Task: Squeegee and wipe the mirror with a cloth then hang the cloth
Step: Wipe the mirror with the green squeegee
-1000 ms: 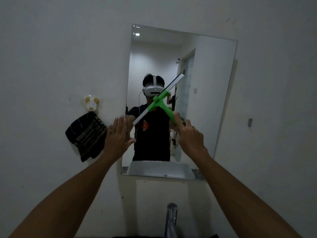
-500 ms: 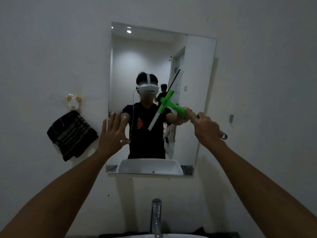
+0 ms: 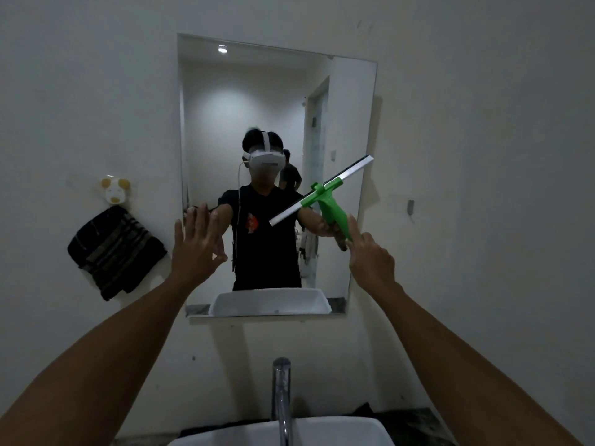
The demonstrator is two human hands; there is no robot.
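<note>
The right hand [image 3: 370, 260] grips the green handle of the squeegee [image 3: 325, 196], forefinger laid straight along the grip and the other fingers curled round it. From that hand the handle rises up and to the left to a white blade that slants across the right half of the mirror [image 3: 225, 101], its upper end reaching the mirror's right edge, its lower end down toward the middle of the glass. Whether the blade touches the glass cannot be told.

The left hand [image 3: 194, 249] is held up flat, fingers straight and slightly spread, holding nothing, in front of the mirror's lower left edge. Whether it touches the glass cannot be told.

Just left of the left hand, on the wall, the dark striped cloth [image 3: 116, 251] hangs from a small white and yellow hook [image 3: 114, 191], well apart from the squeegee. To the right of the right hand, a small grey fitting [image 3: 410, 207] sits on the wall. Below and between both forearms stand the chrome tap [image 3: 281, 391] and the rim of the white basin [image 3: 354, 432]. The glass reflects a person in a headset and a second figure behind.
</note>
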